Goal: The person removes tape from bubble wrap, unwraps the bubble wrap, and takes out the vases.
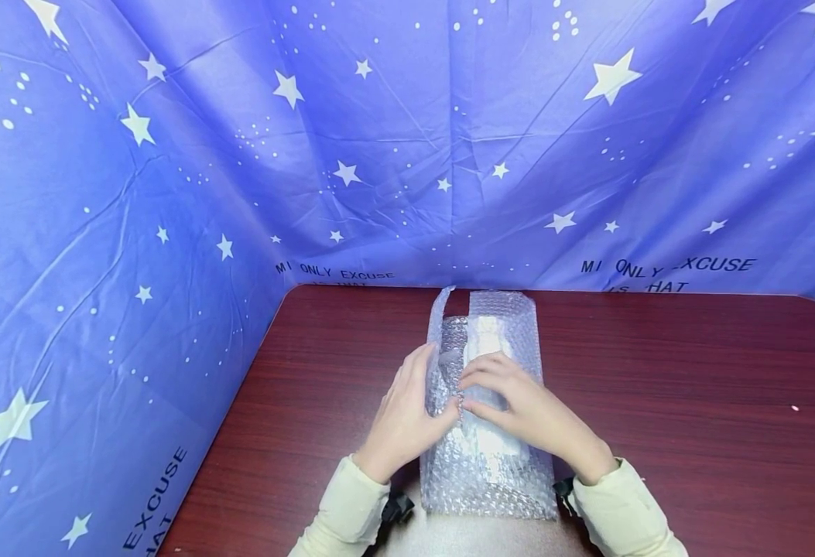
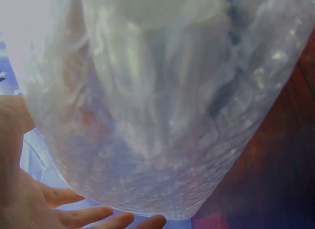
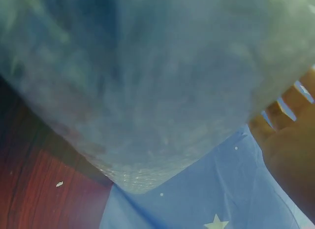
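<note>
A clear bubble wrap piece point(image 1: 491, 495) lies lengthwise in front of me, folded around a pale, whitish item point(image 1: 488, 336) whose kind the wrap blurs. My left hand point(image 1: 407, 410) is at the wrap's left side, fingers along the outside of a raised left flap and thumb toward the middle. Its spread, fairly straight fingers point(image 2: 88, 216) show past the wrap's edge in the left wrist view. My right hand point(image 1: 518, 398) lies over the right-hand layer, fingertips touching it near the middle seam. In the right wrist view the right fingers point(image 3: 281, 113) rest along the wrap.
The dark red wooden table point(image 1: 672, 394) extends to both sides. A small white scrap point(image 1: 795, 408) lies at the right. Blue cloth with white stars point(image 1: 393, 139) hangs behind the table and along its left side.
</note>
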Motion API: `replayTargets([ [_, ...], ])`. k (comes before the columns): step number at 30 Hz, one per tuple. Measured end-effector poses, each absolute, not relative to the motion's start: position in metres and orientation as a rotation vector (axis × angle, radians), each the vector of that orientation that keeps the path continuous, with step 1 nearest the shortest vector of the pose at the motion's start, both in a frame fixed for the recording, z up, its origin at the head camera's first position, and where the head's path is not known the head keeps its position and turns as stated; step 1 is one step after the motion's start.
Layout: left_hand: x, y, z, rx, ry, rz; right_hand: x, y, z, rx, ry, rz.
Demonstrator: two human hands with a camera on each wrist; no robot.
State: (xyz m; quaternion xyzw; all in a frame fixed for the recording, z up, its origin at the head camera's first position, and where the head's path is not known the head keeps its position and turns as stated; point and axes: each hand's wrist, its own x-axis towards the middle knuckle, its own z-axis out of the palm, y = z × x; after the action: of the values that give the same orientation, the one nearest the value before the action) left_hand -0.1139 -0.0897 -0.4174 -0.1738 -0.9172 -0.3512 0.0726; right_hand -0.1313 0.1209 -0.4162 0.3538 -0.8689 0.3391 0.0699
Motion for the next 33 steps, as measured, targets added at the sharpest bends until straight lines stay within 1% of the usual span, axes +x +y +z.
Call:
replayTargets([
  [11,-0.1154,-0.0925,-0.4187,-0.515,-2.752,-1.066,-0.1307,0.1175,-0.4251,1.14,-2.6,0.813],
  [24,-0.1152,-0.0938,-0.4195,-0.508,-2.752,-1.054,-0.1316,0.1169,-0.4247,1.164,-2.524,0.805],
  [33,-0.116,-0.0948,-0.4198,-0.498,-2.746,-1.053,-0.1282,0.1225,-0.4193,1.111,-2.568,0.787],
])
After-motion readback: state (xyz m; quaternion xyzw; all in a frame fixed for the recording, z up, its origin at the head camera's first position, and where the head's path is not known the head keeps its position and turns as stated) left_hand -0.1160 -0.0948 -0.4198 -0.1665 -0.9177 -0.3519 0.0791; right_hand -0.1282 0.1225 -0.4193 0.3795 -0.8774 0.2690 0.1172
